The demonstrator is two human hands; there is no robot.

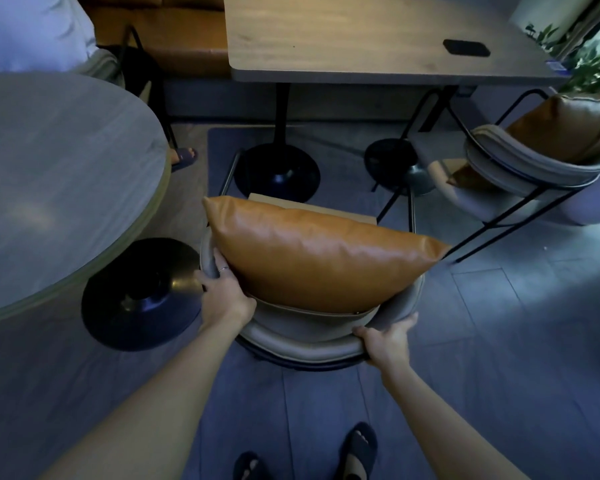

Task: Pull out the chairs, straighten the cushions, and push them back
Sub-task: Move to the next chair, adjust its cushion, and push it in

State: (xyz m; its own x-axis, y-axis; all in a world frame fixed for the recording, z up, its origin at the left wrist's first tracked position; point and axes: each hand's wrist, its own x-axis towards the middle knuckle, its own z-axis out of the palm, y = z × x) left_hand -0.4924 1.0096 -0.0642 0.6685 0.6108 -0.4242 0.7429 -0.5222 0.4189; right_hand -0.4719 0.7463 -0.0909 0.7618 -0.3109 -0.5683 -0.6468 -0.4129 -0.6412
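A grey padded chair [302,344] with a curved backrest stands just in front of me, away from the wooden table [343,39]. An orange leather cushion [319,258] leans upright inside its backrest. My left hand [222,289] grips the left side of the backrest rim. My right hand [387,341] holds the rim at the right rear. A second grey chair [534,164] with its own orange cushion [568,123] stands at the right, beside the table.
A round grey table [56,181] with a black disc base [139,296] stands close on the left. The wooden table's black pedestal bases [278,174] lie ahead on the floor. A black phone-like object [466,47] lies on the wooden table. A seated person is at top left; plants at top right.
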